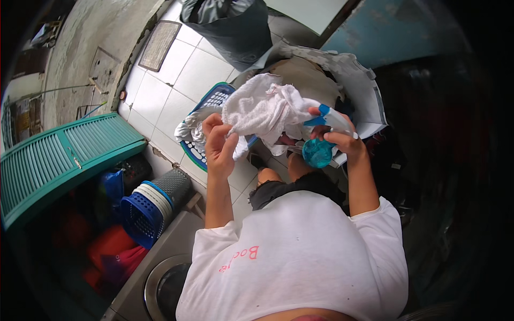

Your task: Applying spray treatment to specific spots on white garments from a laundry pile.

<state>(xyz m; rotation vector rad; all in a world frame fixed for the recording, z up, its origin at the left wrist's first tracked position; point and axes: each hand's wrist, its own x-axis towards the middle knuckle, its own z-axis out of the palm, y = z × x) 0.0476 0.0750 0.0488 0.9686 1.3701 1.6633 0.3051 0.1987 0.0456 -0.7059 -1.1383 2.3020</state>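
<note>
My left hand (220,144) pinches the near left edge of a white cloth (269,104), which is stretched out between my hands. My right hand (341,136) grips a white spray bottle (337,120) with a blue trigger head and blue liquid (317,153) showing in its lower part. The right end of the cloth reaches up to the bottle's blue head; whether my right fingers also hold it is not clear. Below the cloth stands a blue laundry basket (192,154) with white fabric in it. Beside it a large open white sack (369,92) holds brown cloth (309,76).
A dark bag (233,36) stands on the white tiled floor (176,84) beyond the sack. Stacked plastic baskets (148,204) lie on a front-loading washing machine (176,236) at the left, near a green louvred door (72,148). A blue wall (385,36) is at the upper right.
</note>
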